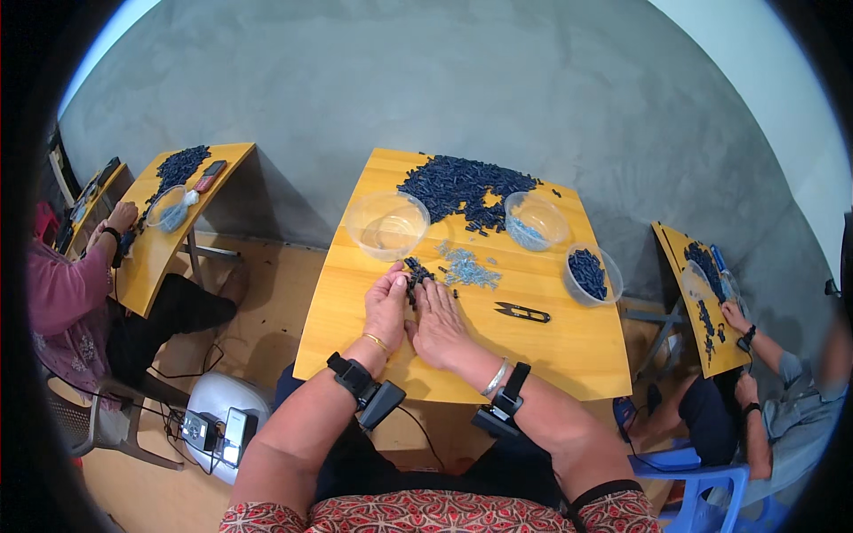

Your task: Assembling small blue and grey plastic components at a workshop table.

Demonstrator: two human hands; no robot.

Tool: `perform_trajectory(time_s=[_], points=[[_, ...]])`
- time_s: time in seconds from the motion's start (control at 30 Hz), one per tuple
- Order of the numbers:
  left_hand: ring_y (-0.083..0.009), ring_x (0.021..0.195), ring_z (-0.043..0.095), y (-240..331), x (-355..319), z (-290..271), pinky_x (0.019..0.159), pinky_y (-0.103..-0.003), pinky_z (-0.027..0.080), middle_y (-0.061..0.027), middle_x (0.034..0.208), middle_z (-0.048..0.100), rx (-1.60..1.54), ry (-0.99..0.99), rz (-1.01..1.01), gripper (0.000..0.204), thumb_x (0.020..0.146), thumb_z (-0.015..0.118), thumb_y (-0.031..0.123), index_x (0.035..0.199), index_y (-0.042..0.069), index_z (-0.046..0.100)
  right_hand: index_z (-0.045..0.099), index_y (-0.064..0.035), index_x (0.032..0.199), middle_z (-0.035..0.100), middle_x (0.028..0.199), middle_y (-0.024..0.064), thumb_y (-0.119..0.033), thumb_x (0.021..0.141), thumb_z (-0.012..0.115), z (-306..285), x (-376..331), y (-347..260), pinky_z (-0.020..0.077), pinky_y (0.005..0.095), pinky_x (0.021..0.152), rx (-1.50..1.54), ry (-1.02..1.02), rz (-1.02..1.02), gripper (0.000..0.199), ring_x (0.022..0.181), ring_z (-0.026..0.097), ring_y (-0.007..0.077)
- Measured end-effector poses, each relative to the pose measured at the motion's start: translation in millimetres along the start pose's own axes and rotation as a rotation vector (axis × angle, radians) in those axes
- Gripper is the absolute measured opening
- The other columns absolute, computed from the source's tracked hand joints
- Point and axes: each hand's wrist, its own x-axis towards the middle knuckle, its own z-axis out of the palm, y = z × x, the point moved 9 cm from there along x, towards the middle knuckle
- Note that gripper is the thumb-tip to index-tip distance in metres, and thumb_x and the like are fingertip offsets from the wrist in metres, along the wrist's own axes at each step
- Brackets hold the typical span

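My left hand (386,309) rests on the yellow tabletop with its fingers curled at a small heap of short dark blue pieces (418,271). Whatever lies between those fingertips is too small to make out. Beside it, my right hand (435,324) lies flat with fingers stretched out, touching the near side of that heap. Just beyond the right fingertips are scattered small light-blue, clear-looking pieces (469,268). A large spread of the same dark pieces (466,182) covers the far part of the table. Black thread snips (522,312) lie to the right of my hands.
An apparently empty clear tub (362,242) stands at the far left of the tabletop (560,364). Another tub (558,218) holds light-blue pieces; a third (611,277) holds dark ones. People work at tables on both sides. A white rounded object (213,400) stands at lower left.
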Motion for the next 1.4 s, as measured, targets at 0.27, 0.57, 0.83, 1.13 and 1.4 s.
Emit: perform_trajectory(time_s=[0.27, 0.57, 0.83, 1.13, 1.4], points=[[-0.0068, 0.081, 0.05, -5.5, 6.1, -7.1, 0.077, -0.021, 0.042, 0.0002, 0.09, 0.056, -0.068, 0.01, -0.011, 0.029, 0.089, 0.049, 0.012, 0.115, -0.001, 0.049, 0.02, 0.006, 0.132, 0.015, 0.14, 0.0236, -0.027, 0.084, 0.046, -12.2, -15.5, -0.1, 0.0092, 0.0426, 0.108, 0.071, 0.054, 0.012, 0.064, 0.131, 0.012, 0.0365], [-0.0059, 0.075, 0.046, -3.9, 4.8, -5.9, 0.074, -0.02, 0.041, 0.0002, 0.088, 0.053, 0.063, 0.051, 0.057, 0.028, 0.09, 0.049, 0.015, 0.112, -0.002, 0.05, 0.02, 0.0054, 0.133, 0.018, 0.139, 0.0242, -0.029, 0.086, 0.043, 1.1, -3.8, 5.0, 0.0089, 0.0432, 0.107, 0.007, 0.029, 0.069, 0.063, 0.13, 0.013, 0.0376], [-0.0081, 0.082, 0.05, -6.1, 5.6, -16.6, 0.08, -0.022, 0.043, -0.0029, 0.093, 0.055, -0.18, 0.041, -0.023, 0.021, 0.089, 0.05, 0.012, 0.106, -0.001, 0.054, 0.022, -0.0032, 0.135, 0.02, 0.14, 0.0187, -0.025, 0.083, 0.048, -15.3, -9.8, -4.6, 0.0138, 0.0473, 0.105, 0.047, 0.079, 0.003, 0.062, 0.129, 0.018, 0.0364], [-0.0123, 0.091, 0.05, 2.3, -12.3, -18.4, 0.088, -0.026, 0.041, -0.0056, 0.1, 0.053, -0.223, 0.034, -0.068, 0.019, 0.09, 0.048, 0.01, 0.103, -0.003, 0.051, 0.052, -0.0069, 0.108, 0.043, 0.115, 0.0157, -0.018, 0.076, 0.058, -66.5, -72.3, 128.4, 0.03, 0.0443, 0.093, -0.112, 0.249, 0.25, 0.035, 0.106, 0.039, 0.0337], [-0.0147, 0.096, 0.05, 3.8, -12.7, -23.1, 0.094, -0.029, 0.038, -0.0081, 0.105, 0.053, -0.245, 0.032, -0.059, 0.018, 0.09, 0.046, 0.009, 0.102, -0.004, 0.051, 0.055, -0.0087, 0.095, 0.048, 0.103, 0.0132, -0.013, 0.074, 0.059, -92.5, -75.8, 153.0, 0.0343, 0.0427, 0.087, -0.231, 0.39, 0.318, 0.022, 0.1, 0.043, 0.032]])
